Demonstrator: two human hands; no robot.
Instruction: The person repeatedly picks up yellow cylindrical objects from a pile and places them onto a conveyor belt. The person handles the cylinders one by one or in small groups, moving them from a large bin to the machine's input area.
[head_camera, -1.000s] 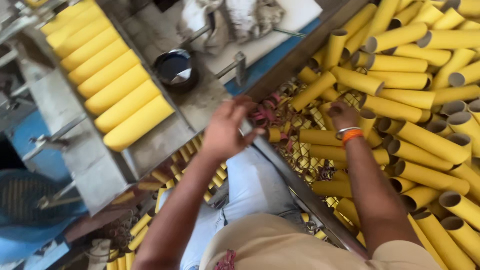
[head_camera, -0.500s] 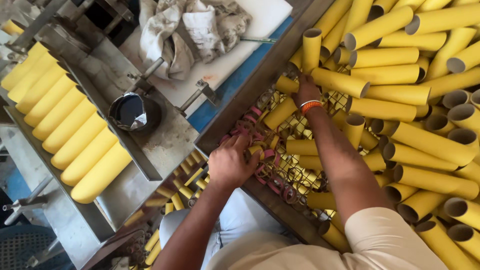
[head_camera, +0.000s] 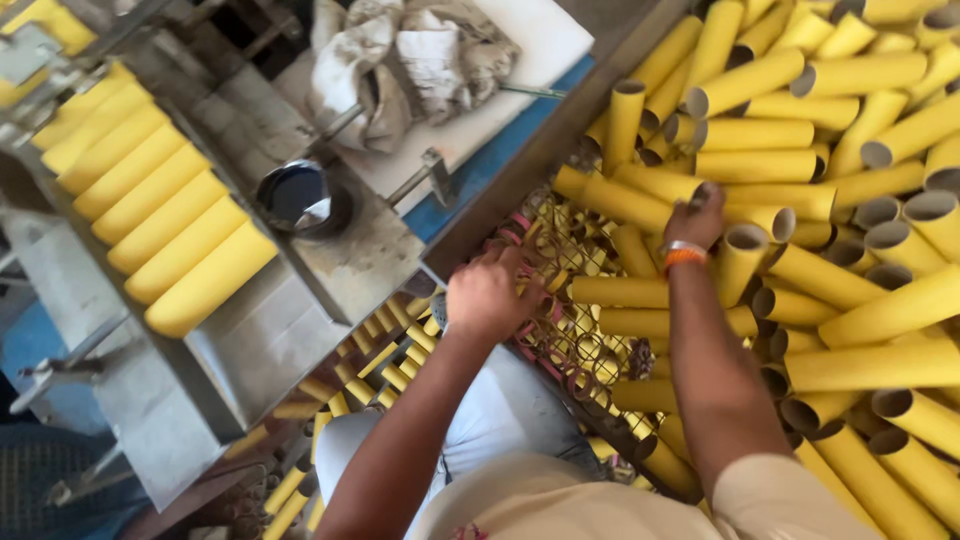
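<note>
- Since half a second ago, right hand (head_camera: 700, 212) has moved further into the tube pile.
- Head view: right hand fingers curl on a tube (head_camera: 640, 205); firm grip cannot be confirmed.
- Left hand (head_camera: 490, 292), loosely closed, rests at the mesh bin edge (head_camera: 575, 335).
- Tubes appear light, stiff, crushable; best gripped mid-length.
- Rack (head_camera: 160, 215) holds yellow tubes, well apart; neighbouring tubes crowd access.

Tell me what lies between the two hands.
In the head view, yellow tubes lying on a wire grid fill the stretch between left hand and right hand.
</note>
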